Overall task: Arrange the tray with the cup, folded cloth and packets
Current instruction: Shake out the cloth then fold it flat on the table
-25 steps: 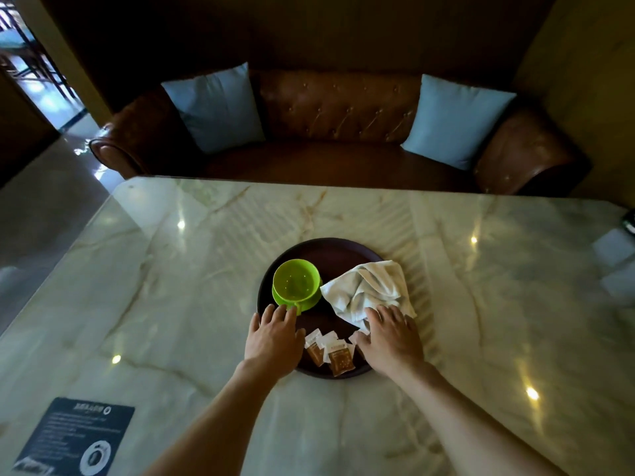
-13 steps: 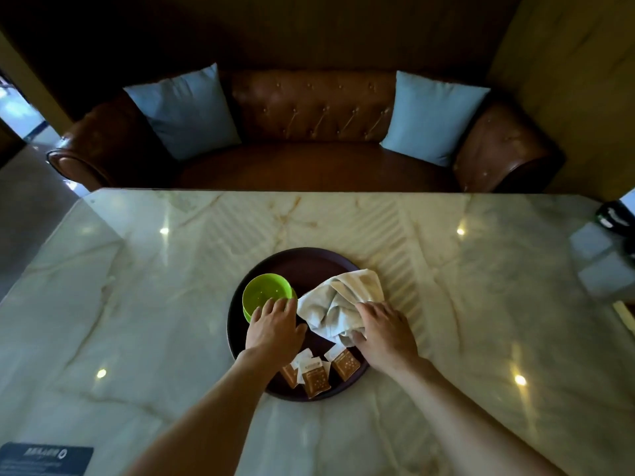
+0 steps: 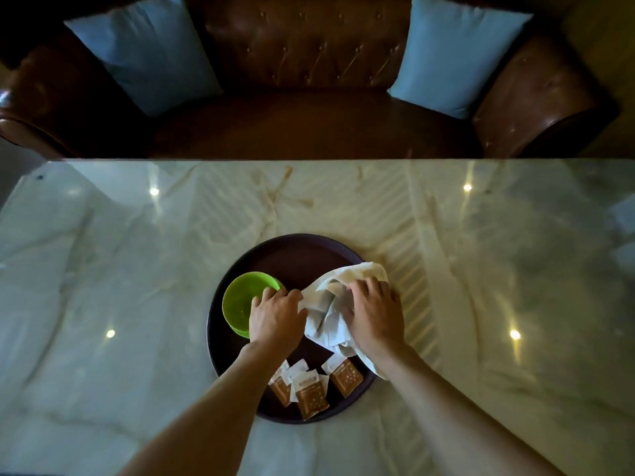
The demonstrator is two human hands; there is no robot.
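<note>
Both grips on cloth, pkt print unreadable

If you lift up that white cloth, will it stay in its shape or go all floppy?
Probably floppy: the white cloth lies crumpled in soft folds under both hands and drapes over the tray's rim. It likely feels light and would sag, so its shape wouldn't hold.

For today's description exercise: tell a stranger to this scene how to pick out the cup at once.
Start at the marble table and find the dark round tray near its front edge. The cup stands on the tray's left side, beside the cloth, with the left hand over its right rim. It is the only bright green thing there; the packets are brown and white.
</note>
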